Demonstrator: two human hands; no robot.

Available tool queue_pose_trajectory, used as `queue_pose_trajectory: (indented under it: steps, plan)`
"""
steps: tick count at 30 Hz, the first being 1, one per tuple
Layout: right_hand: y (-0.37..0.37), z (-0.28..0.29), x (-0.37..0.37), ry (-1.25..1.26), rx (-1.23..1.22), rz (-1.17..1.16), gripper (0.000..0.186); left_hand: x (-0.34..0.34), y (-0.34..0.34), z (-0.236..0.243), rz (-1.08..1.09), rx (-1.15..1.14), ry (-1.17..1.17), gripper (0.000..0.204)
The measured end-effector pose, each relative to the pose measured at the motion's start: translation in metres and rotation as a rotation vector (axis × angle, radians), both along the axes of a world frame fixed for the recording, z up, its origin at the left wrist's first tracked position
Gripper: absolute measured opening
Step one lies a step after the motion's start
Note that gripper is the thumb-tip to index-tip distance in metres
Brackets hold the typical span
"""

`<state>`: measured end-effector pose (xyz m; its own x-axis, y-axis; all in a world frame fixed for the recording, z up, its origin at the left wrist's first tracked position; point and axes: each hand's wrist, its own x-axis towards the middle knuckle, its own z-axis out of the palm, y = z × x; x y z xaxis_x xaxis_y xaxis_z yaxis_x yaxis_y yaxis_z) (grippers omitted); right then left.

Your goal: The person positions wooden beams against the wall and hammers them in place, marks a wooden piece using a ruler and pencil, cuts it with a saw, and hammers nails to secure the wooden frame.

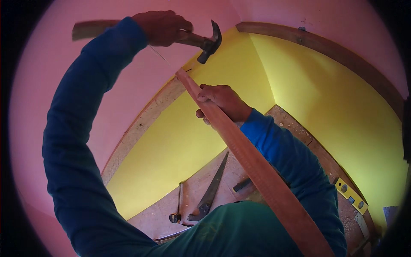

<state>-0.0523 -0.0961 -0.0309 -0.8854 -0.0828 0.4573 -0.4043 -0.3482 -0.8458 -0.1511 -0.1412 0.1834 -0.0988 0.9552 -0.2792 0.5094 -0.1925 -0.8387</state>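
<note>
My left hand [162, 28] is wrapped round the handle of a claw hammer [208, 46], raised at the top left with its head pointing right. Below the hammer head is the far end of a long reddish wooden board [257, 167], which slants down to the lower right. My right hand [224, 102] grips this board near its far end, thumb on top and fingers underneath. At that end a small dark nail-like piece [188, 70] shows against a wooden batten [145, 118] on the wall. Whether the board touches the batten, I cannot tell.
Another batten [325, 48] runs along the wall at the upper right. Below lie a handsaw [210, 192], a tape measure [175, 217], a dark handle [242, 185] and a yellow spirit level [351, 195], among wood chips. Pink and yellow walls meet in a corner.
</note>
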Motion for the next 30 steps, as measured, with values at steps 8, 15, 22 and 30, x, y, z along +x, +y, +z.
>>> queue_pose_trajectory:
  steps: [8, 15, 22, 30]
  plan:
    - [0.001, -0.009, -0.013, 0.187, 0.231, -0.301, 0.012, 0.029, 0.042, -0.025, 0.254, 0.069, -0.103, 0.028]
    - [0.002, -0.003, -0.007, 0.178, 0.261, -0.284, 0.011, 0.009, 0.063, -0.008, 0.190, -0.164, 0.157, 0.025]
    - [0.006, -0.001, -0.003, 0.140, 0.354, -0.342, 0.012, 0.030, 0.052, -0.029, 0.253, 0.001, -0.009, 0.024]
    - [-0.002, 0.001, -0.001, 0.230, 0.339, -0.350, 0.011, -0.010, 0.068, -0.003, -0.251, 0.000, 0.031, 0.032]
